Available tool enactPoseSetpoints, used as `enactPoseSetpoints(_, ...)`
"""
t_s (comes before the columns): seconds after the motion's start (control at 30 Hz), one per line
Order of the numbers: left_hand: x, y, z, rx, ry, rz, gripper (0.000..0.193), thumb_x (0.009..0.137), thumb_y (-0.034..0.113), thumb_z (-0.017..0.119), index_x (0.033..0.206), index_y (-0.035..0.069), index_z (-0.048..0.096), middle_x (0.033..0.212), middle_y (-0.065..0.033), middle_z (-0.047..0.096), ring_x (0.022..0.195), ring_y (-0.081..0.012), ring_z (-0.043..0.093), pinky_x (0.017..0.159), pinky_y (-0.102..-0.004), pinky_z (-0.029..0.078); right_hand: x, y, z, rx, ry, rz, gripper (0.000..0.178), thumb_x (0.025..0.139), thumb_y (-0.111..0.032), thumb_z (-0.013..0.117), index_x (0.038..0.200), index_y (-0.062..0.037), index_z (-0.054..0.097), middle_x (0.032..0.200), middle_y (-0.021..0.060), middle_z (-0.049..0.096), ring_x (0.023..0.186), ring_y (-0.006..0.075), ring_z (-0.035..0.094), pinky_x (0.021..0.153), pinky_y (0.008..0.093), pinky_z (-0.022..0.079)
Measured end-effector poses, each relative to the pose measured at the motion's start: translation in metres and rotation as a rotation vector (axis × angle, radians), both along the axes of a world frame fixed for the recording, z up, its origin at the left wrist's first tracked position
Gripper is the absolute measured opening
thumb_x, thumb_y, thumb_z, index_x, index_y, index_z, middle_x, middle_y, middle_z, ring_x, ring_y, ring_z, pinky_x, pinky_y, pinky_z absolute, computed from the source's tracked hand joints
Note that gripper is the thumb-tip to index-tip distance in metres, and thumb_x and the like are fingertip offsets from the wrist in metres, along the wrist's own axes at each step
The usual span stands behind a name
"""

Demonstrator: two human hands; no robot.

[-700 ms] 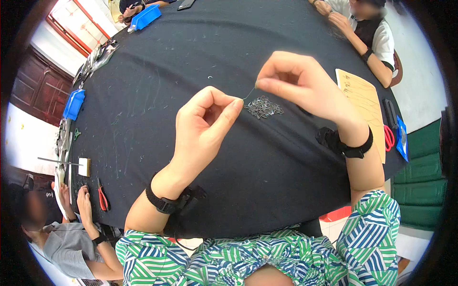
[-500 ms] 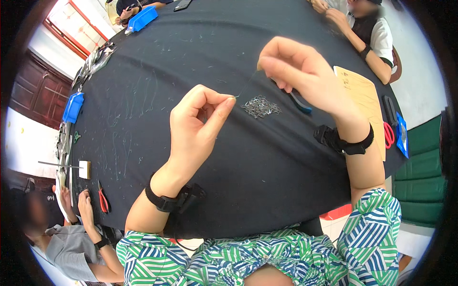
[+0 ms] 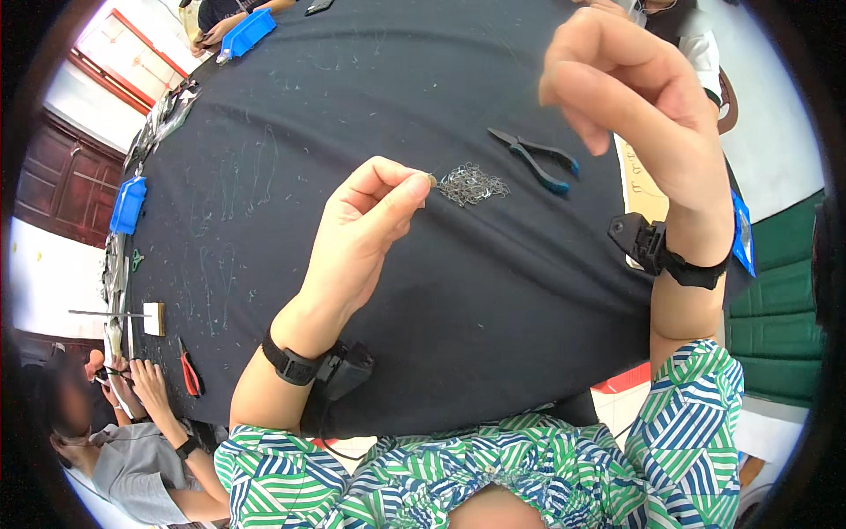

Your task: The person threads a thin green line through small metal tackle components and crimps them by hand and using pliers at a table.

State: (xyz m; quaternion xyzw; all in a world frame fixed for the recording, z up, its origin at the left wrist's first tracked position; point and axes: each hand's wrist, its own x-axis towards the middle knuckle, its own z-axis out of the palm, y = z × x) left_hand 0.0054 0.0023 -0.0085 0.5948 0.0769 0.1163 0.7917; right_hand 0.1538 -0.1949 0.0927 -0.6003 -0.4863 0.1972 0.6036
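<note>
My left hand (image 3: 366, 220) is closed in a pinch over the middle of the black cloth. At its fingertips sits a thin green thread, only faintly visible. Raised to the upper right, my right hand (image 3: 630, 106) is blurred at the fingertips, thumb and forefinger pressed together; the thread it pulled is too fine to follow here. Just right of my left fingertips lies a pile of small bent metal hooks (image 3: 473, 184). Pliers with black and blue handles (image 3: 534, 159) rest between the pile and my right hand.
Loose green threads (image 3: 225, 273) are strewn on the black cloth (image 3: 493, 353). Red-handled pliers (image 3: 189, 370), a blue bin (image 3: 129, 204) and another blue bin (image 3: 248, 33) stand along the left and far edges. Brown paper (image 3: 648, 185) lies at right. Other people sit around the table.
My right hand has swung up and to the right, away from my left hand, uncovering the pliers. My left hand stays pinched nearly in place. The thread between them has become hard to see.
</note>
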Motion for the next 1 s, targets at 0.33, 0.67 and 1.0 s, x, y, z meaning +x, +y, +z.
enactPoseSetpoints(0.33,0.004,0.0,-0.009,-0.095,0.055,-0.011,0.007,0.097,0.015,0.059,0.092,0.01,0.059,0.087,0.0041,0.052,0.075,-0.0034,0.043,0.062,-0.0183,0.036,-0.014,0.008,0.004,-0.086,0.105,-0.004,0.017,0.098,-0.016,0.059,0.099,0.0009,0.062,0.078,0.001,0.06,0.067,0.0048,0.053,0.06,0.0191,0.043)
enactPoseSetpoints(0.67,-0.002,-0.014,-0.012,-0.249,0.113,-0.201,0.007,0.092,0.016,0.067,0.096,0.01,0.065,0.105,-0.0002,0.064,0.088,-0.0032,0.057,0.075,-0.0195,0.048,-0.011,-0.001,0.001,0.018,0.031,0.152,0.007,0.087,-0.002,0.067,0.09,0.004,0.064,0.082,0.0095,0.067,0.064,0.0085,0.058,0.058,0.0225,0.046)
enactPoseSetpoints(1.0,0.005,-0.014,-0.016,-0.283,0.127,-0.22,0.008,0.093,0.015,0.065,0.095,0.006,0.063,0.118,-0.0104,0.064,0.101,-0.0121,0.062,0.09,-0.0281,0.052,-0.025,0.004,0.001,0.034,0.065,0.121,0.009,0.088,0.002,0.065,0.096,0.006,0.064,0.088,0.0132,0.068,0.075,0.0125,0.063,0.069,0.0252,0.05)
